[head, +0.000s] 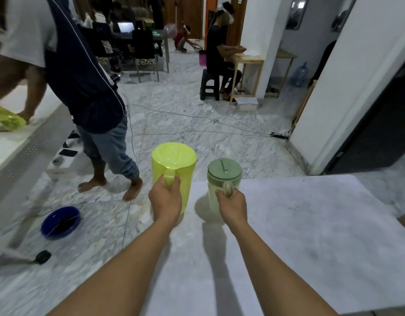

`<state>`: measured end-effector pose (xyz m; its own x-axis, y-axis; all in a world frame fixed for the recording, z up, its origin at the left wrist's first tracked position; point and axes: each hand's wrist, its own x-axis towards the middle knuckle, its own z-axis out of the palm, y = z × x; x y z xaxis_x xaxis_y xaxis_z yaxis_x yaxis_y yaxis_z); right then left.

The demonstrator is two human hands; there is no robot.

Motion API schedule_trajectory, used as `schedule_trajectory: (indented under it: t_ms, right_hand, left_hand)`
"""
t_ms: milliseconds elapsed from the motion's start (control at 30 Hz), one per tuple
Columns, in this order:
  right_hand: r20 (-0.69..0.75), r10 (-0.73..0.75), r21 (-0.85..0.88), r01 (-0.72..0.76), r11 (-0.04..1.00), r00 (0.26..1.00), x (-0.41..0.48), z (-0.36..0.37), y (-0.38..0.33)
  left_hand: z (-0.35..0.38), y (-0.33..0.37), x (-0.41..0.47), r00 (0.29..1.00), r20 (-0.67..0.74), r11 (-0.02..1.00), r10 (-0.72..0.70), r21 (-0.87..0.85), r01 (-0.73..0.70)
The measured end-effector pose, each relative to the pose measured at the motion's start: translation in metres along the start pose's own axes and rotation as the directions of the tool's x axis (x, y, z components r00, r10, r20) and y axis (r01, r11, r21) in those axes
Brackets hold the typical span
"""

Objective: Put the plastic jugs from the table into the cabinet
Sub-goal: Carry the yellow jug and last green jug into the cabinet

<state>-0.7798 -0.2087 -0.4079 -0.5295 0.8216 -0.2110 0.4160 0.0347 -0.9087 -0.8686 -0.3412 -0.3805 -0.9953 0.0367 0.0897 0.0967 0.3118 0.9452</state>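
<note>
My left hand grips the handle of a yellow-green plastic jug with a matching lid, held upright just past the left edge of the white table. My right hand is closed around the handle of a pale jug with a dull green lid, upright over the table's far left corner. Whether that jug rests on the table or hangs just above it I cannot tell. No cabinet is in sight.
A person in a dark top and jeans stands barefoot close on the left, holding a yellow object. A blue basin and cables lie on the marble floor. A seated person works at a wooden stand farther back.
</note>
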Motion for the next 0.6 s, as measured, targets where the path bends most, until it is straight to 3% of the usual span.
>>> schedule_trajectory:
  t_ms: [333, 600]
  right_hand:
    - [-0.220, -0.015, 0.080, 0.034, 0.996, 0.975, -0.063, -0.086, -0.069]
    - [-0.491, -0.038, 0.113, 0.107, 0.988, 0.870, -0.156, -0.181, -0.106]
  left_hand:
    - [-0.024, 0.102, -0.020, 0.956, 0.181, 0.972, 0.230, -0.085, -0.218]
    - [-0.035, 0.193, -0.088, 0.821, 0.364, 0.894, 0.440, -0.261, -0.364]
